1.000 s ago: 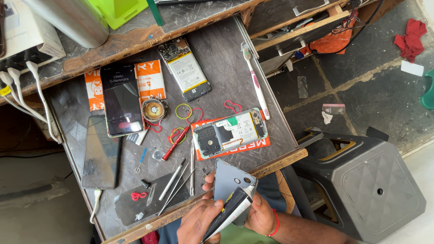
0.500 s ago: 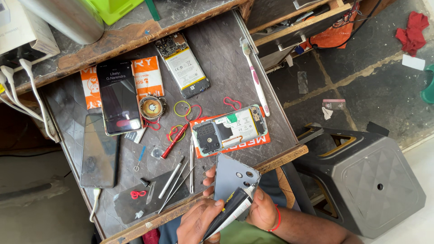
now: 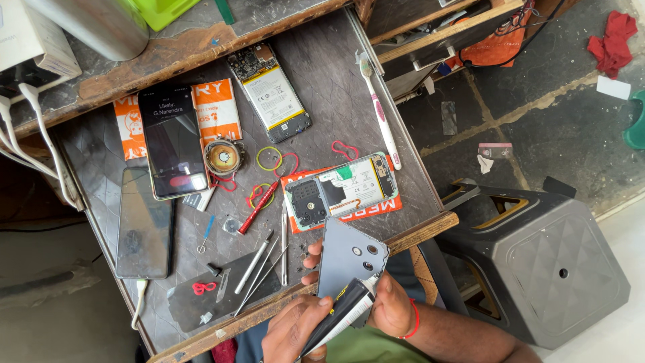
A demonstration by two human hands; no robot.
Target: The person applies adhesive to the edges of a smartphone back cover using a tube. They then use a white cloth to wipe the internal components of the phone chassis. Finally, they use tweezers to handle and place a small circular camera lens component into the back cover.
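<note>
My right hand (image 3: pixel 395 310), with a red band at the wrist, holds a grey phone back cover (image 3: pixel 349 259) upright over the table's front edge. Its fingers show at the cover's left side. My left hand (image 3: pixel 290 329) grips a black and white tube (image 3: pixel 339 316), whose tip lies against the cover's lower edge by my right thumb. Just beyond the cover, an opened phone (image 3: pixel 339 190) rests on an orange packet, its insides exposed.
The dark table (image 3: pixel 336 74) also carries another opened phone (image 3: pixel 269 93), a lit phone (image 3: pixel 173 141), a dark phone (image 3: pixel 144 222), a red screwdriver (image 3: pixel 259 207), metal tweezers (image 3: pixel 259 269), rubber bands and a toothbrush (image 3: pixel 379 111). A black plastic stool (image 3: pixel 544 262) stands at the right.
Both hands keep the same hold on the cover and the tube. The view has shifted only slightly.
</note>
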